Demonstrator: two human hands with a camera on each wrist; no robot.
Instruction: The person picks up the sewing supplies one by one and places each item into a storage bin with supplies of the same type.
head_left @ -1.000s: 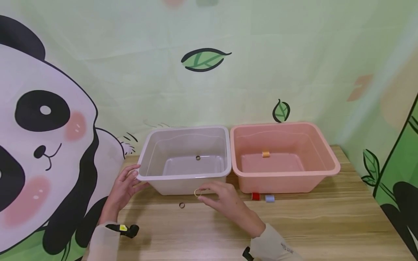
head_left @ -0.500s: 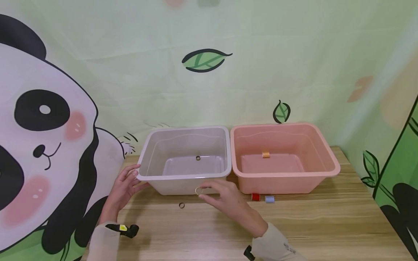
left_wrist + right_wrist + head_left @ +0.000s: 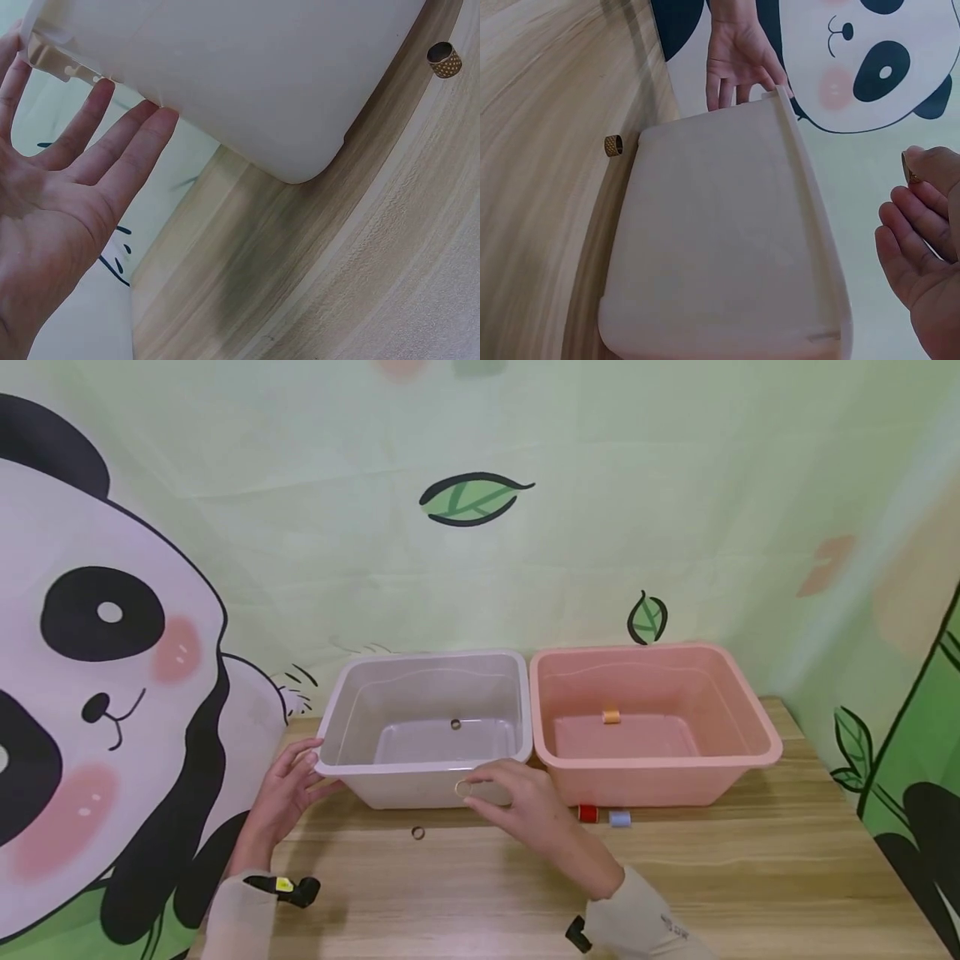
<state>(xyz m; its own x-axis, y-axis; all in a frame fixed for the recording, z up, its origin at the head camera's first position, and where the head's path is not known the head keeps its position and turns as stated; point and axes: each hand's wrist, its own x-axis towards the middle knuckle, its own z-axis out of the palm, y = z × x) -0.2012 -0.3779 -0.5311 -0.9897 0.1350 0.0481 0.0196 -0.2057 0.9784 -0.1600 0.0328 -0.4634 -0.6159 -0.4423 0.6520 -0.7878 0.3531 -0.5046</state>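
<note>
My right hand (image 3: 536,806) pinches a thin brass thimble ring (image 3: 463,789) between thumb and fingertip, just in front of the white bin (image 3: 442,768). In the right wrist view the thimble ring (image 3: 909,166) shows edge-on beside the thumb; the other fingers are loosely bent. My left hand (image 3: 281,793) touches the left end of the white bin near its rim, its fingers (image 3: 124,161) fairly straight against the wall. A second dimpled thimble ring (image 3: 445,60) stands on the table in front of the bin. Another thimble ring (image 3: 455,724) lies inside the white bin.
A pink bin (image 3: 660,785) stands right of the white one, with an orange thread spool (image 3: 611,717) inside. A red spool (image 3: 588,814) and a light blue spool (image 3: 620,819) lie before it on the wooden table (image 3: 450,893). A panda-printed cloth hangs behind.
My right hand has risen slightly and moved a little to the right with the thimble ring, toward the white bin's rim. My left hand stays in place.
</note>
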